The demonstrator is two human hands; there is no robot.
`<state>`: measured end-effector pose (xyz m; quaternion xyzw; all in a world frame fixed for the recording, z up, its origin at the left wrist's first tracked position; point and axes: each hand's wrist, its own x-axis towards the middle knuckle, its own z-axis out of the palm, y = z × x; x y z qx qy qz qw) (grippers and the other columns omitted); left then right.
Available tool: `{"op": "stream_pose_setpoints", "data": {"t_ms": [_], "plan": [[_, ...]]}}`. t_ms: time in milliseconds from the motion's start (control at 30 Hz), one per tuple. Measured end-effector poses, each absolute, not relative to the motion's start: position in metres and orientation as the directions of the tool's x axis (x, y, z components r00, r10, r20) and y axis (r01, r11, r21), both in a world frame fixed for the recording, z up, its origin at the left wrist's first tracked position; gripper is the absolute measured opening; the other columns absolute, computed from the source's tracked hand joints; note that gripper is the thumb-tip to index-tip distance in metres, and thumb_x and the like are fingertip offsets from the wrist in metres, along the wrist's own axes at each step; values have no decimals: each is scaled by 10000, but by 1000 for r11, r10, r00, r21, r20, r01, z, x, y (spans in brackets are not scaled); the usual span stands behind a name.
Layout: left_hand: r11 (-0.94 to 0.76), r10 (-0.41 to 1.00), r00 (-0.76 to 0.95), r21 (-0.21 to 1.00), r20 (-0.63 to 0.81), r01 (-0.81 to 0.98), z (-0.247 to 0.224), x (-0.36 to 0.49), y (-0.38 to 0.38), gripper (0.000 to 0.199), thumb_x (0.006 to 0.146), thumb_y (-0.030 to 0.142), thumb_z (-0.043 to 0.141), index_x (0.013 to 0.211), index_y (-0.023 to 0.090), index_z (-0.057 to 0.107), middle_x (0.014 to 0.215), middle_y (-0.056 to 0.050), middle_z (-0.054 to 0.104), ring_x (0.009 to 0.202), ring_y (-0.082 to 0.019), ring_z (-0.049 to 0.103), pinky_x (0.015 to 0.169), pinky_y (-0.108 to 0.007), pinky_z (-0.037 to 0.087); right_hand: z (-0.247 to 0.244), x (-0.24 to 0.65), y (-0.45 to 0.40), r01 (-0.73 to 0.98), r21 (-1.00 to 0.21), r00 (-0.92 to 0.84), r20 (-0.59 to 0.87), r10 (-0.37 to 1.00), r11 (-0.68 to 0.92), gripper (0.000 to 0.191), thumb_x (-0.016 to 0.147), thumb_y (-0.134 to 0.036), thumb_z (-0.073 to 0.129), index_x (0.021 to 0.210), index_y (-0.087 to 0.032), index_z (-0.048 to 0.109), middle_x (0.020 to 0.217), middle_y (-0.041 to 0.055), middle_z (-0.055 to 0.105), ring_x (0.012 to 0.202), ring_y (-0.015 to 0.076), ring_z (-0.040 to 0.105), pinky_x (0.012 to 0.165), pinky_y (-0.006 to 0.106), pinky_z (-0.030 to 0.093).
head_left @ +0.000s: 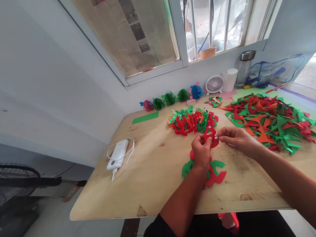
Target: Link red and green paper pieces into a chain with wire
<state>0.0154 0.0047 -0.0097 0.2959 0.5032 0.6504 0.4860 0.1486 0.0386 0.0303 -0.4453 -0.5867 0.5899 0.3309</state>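
Note:
Between the thumb and fingers of my left hand (201,152) is a red paper cutout (214,144) with a small white square on its upper part. My right hand (234,140) is closed in a pinch on a small white sticky piece (216,138) at the cutout's right edge. Whether that piece is fully stuck down I cannot tell. Loose green (187,169) and red paper cutouts (218,177) lie under my left wrist, partly hidden by it. Just beyond my hands sits a heap of red and green cutouts (184,125), many bearing white squares.
A large heap of paper scraps (269,121) covers the right side. Along the wall stand honeycomb paper figures (170,98), a small fan (214,84), a white cylinder (230,80) and a glass bottle (244,70). A power bank (118,154) with cable lies left, near a green strip (145,117).

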Motion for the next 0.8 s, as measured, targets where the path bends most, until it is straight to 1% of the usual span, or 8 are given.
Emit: {"op": "stream_pose_setpoints", "data": {"t_ms": [200,367,467,700,800], "plan": [[-18,930,-350,938,-111,-347,-4,17,3,172,644,265,675,755,144,624,713,-23,654,641,-124,609,642,-236,487,29,148,39,156,-986,-368,-112,923,-57,369,601,-503,720,769,-182,647,603,-19,566,464,66,372,429,226,222],[-29,927,-359,932,-110,-361,-2,17,3,161,648,239,667,762,137,617,715,-24,660,635,-121,609,639,-235,492,23,150,40,161,-986,-369,-111,923,-54,334,633,-465,718,789,-176,659,633,-15,588,490,70,397,447,224,238],[-32,926,-362,933,-108,-359,-1,17,2,138,647,225,661,738,136,608,699,-17,652,621,-115,603,633,-234,496,22,150,41,175,-984,-370,-107,923,-44,345,641,-473,710,805,-173,664,658,-4,601,522,82,423,462,225,252],[-30,924,-365,930,-114,-367,1,17,1,123,644,217,660,716,137,601,680,-14,647,590,-109,597,606,-231,503,23,149,40,178,-983,-381,-116,917,-50,367,643,-486,702,823,-171,652,654,-13,578,492,66,376,447,227,218],[-33,924,-365,927,-114,-373,0,16,2,129,637,218,665,720,136,609,686,-18,653,600,-118,609,622,-245,511,24,149,40,176,-982,-372,-124,920,-61,382,634,-490,707,830,-168,648,663,-9,582,507,69,392,453,225,230]]}}
